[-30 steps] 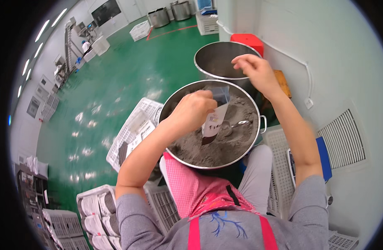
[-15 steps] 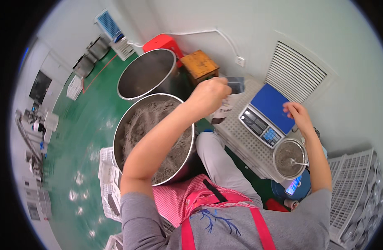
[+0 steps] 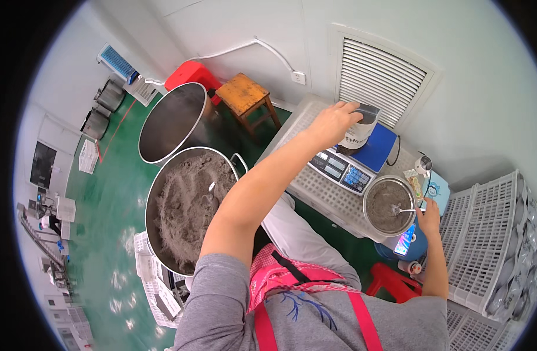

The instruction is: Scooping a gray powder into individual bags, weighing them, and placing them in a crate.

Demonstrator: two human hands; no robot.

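Note:
My left hand (image 3: 337, 124) is closed on the upper edge of a small open-topped pouch (image 3: 358, 136) with a white printed front and a clear top. The pouch is at the blue pan of a digital scale (image 3: 344, 169); whether it rests there I cannot tell. At the right, my right hand (image 3: 430, 217) pinches the handle of a spoon (image 3: 404, 210), whose head dips into grey-brown powder in a round metal bowl (image 3: 368, 199). The bowl stands beside the scale on a pale perforated platform (image 3: 306, 184). My left forearm passes in front of a large steel pot (image 3: 153, 234) full of similar powder.
Behind the pot are another steel pot (image 3: 169, 120), a red stool (image 3: 189, 75) and a wooden stool (image 3: 243, 93). A lit phone (image 3: 404, 241) lies near the bowl. White crates (image 3: 473, 245) are stacked at the right. A small scoop-like metal piece (image 3: 212, 187) shows in the powder.
My left hand has carried the pouch rightward to the scale. My right hand has come down from beside the scale and taken the spoon. The head view has shifted.

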